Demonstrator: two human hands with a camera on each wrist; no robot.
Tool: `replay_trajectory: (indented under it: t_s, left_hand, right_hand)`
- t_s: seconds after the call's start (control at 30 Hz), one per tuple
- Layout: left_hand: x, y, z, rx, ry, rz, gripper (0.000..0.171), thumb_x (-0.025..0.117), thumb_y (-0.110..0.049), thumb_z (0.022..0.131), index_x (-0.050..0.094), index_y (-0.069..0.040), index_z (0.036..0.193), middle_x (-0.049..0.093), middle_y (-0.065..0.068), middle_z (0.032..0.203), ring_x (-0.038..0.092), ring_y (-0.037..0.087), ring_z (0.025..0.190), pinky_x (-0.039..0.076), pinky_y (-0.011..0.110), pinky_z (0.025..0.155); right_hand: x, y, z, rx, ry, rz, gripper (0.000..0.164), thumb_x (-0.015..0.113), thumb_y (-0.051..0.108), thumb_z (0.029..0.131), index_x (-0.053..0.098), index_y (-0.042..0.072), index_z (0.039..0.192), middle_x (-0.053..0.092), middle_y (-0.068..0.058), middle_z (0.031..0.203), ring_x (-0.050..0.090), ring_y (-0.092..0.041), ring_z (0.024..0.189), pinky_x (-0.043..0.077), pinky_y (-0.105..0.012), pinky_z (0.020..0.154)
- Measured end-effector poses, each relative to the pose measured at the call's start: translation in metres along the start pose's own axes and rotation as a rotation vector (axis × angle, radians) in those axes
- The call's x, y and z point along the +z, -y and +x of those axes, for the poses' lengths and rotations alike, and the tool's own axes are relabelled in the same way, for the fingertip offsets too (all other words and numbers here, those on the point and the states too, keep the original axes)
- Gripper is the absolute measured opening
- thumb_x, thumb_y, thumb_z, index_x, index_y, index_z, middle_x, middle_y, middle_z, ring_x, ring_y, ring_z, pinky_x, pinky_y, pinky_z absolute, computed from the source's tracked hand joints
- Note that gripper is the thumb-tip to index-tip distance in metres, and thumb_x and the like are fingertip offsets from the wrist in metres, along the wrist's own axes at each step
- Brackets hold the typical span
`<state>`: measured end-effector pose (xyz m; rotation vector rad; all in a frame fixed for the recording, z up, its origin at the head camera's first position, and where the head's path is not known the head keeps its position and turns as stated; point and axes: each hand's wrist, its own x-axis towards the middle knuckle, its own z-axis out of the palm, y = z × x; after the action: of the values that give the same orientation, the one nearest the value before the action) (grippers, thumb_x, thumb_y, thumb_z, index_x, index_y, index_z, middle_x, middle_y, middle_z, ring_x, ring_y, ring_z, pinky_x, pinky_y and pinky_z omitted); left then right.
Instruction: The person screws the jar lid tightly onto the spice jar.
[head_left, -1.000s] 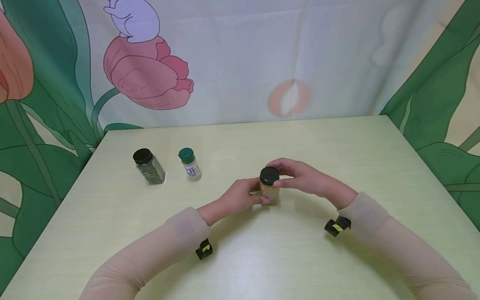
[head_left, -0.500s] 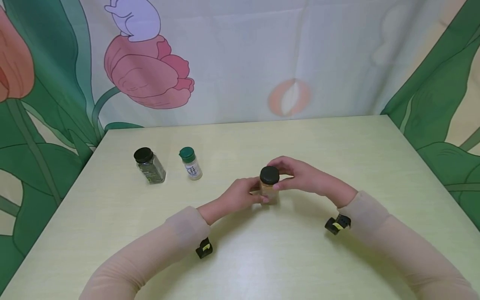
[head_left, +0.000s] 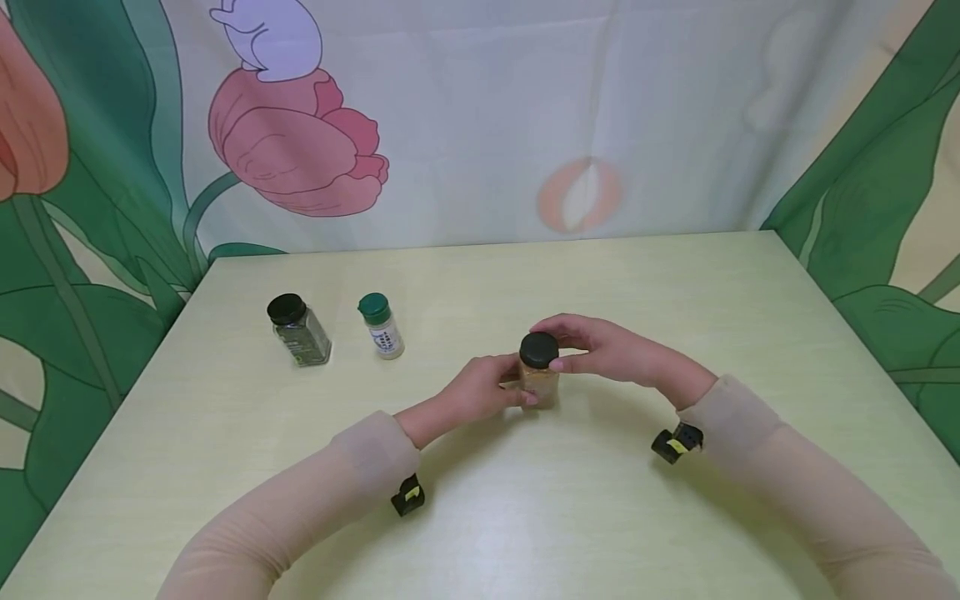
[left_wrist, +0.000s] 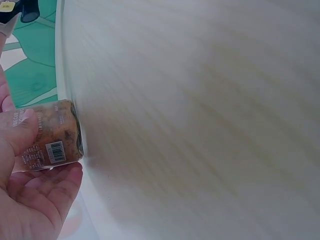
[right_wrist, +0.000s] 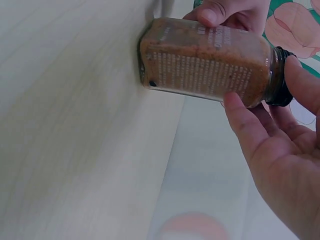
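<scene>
A square glass spice jar (head_left: 541, 387) with orange-brown contents stands upright on the table, right of its middle. My left hand (head_left: 482, 390) holds the jar low on its body, thumb on the near face, fingers behind. In the left wrist view, a barcode shows on the jar (left_wrist: 52, 137) below the thumb. My right hand (head_left: 600, 350) grips the black lid (head_left: 539, 350) between thumb and fingers. The right wrist view shows the thumb at the lid (right_wrist: 284, 77) and one fingertip against the glass; the lid sits on the jar's neck.
To the left stand a glass jar (head_left: 303, 335) of dried green herbs with a black lid and a smaller shaker (head_left: 382, 327) with a green cap. A printed curtain (head_left: 480, 125) hangs behind the pale table (head_left: 480, 517).
My right thumb and fingers have shifted slightly around the lid. The left hand and the spice jar stay in place.
</scene>
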<state>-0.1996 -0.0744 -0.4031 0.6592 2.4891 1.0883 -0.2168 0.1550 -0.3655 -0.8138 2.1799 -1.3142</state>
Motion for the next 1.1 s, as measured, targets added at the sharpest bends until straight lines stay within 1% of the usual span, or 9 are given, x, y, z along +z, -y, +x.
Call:
replay_trajectory:
  t_s: [0.2,0.4,0.47,0.57,0.7,0.77,0.87,0.97,1.1]
  left_hand:
    - [-0.001,0.0,0.0,0.003,0.0,-0.004,0.046,0.075,-0.018,0.094,0.062,-0.002,0.135,0.067,0.017,0.138,0.061,0.031,0.135,0.046,0.045,0.118]
    - [0.0,0.001,0.0,0.003,-0.004,-0.005,0.045,0.075,-0.019,0.094,0.063,-0.003,0.134,0.068,0.017,0.137,0.061,0.031,0.135,0.047,0.045,0.117]
    - [0.0,0.001,0.0,0.003,-0.002,-0.003,0.044,0.075,-0.019,0.094,0.063,-0.003,0.134,0.068,0.017,0.137,0.061,0.031,0.135,0.047,0.045,0.117]
    - [-0.001,0.001,0.0,0.007,0.001,0.001,0.045,0.075,-0.018,0.094,0.063,-0.003,0.134,0.068,0.018,0.137,0.061,0.031,0.135,0.047,0.044,0.117]
    - [-0.001,0.001,0.001,0.016,0.002,0.013,0.045,0.076,-0.019,0.094,0.063,-0.002,0.134,0.068,0.018,0.137,0.062,0.031,0.134,0.048,0.044,0.116]
    - [-0.002,0.001,0.001,0.016,0.002,0.019,0.046,0.076,-0.019,0.093,0.062,-0.002,0.134,0.067,0.018,0.137,0.062,0.031,0.134,0.047,0.044,0.117]
    - [-0.003,0.0,0.002,0.016,-0.003,0.029,0.046,0.076,-0.018,0.093,0.063,-0.002,0.134,0.067,0.018,0.137,0.062,0.031,0.134,0.047,0.044,0.117]
    - [-0.003,0.0,0.001,0.013,0.002,0.023,0.046,0.075,-0.018,0.094,0.062,-0.002,0.135,0.067,0.018,0.138,0.061,0.031,0.135,0.047,0.044,0.117]
    - [-0.002,0.001,0.0,0.017,0.015,-0.001,0.047,0.074,-0.019,0.095,0.061,-0.002,0.137,0.065,0.019,0.139,0.06,0.032,0.136,0.046,0.045,0.118]
  right_hand:
    - [0.005,-0.003,0.001,-0.008,-0.054,-0.009,0.047,0.065,0.0,0.097,0.047,-0.003,0.14,0.058,-0.026,0.141,0.05,-0.044,0.141,0.035,-0.064,0.12]
    - [0.007,-0.003,0.002,0.012,-0.079,-0.014,0.046,0.067,0.002,0.096,0.047,-0.003,0.138,0.059,-0.025,0.14,0.051,-0.044,0.14,0.037,-0.063,0.119]
    - [0.006,-0.001,0.003,0.018,-0.074,-0.009,0.047,0.068,0.001,0.096,0.047,-0.004,0.137,0.059,-0.026,0.14,0.05,-0.044,0.141,0.038,-0.063,0.119]
    - [0.004,0.0,0.002,0.031,-0.045,-0.005,0.05,0.069,0.003,0.095,0.045,-0.004,0.139,0.057,-0.026,0.142,0.049,-0.044,0.142,0.041,-0.059,0.118]
    - [-0.003,0.002,0.003,0.038,0.017,-0.024,0.06,0.069,0.006,0.097,0.039,-0.001,0.148,0.052,-0.026,0.149,0.045,-0.046,0.145,0.045,-0.056,0.116]
    - [-0.006,0.003,0.003,0.027,0.048,-0.041,0.062,0.066,0.008,0.099,0.037,0.0,0.152,0.049,-0.025,0.152,0.043,-0.047,0.146,0.044,-0.057,0.117]
    - [-0.01,0.003,0.004,0.004,0.074,-0.05,0.059,0.063,0.009,0.101,0.038,0.0,0.154,0.049,-0.024,0.153,0.044,-0.047,0.146,0.039,-0.058,0.12]
    - [-0.01,0.003,0.004,-0.005,0.069,-0.038,0.054,0.062,0.008,0.101,0.043,-0.001,0.15,0.051,-0.023,0.151,0.046,-0.046,0.145,0.04,-0.057,0.12]
    - [-0.006,0.001,0.004,0.009,0.041,-0.01,0.05,0.065,0.005,0.099,0.048,0.0,0.145,0.055,-0.023,0.146,0.05,-0.046,0.142,0.049,-0.053,0.114]
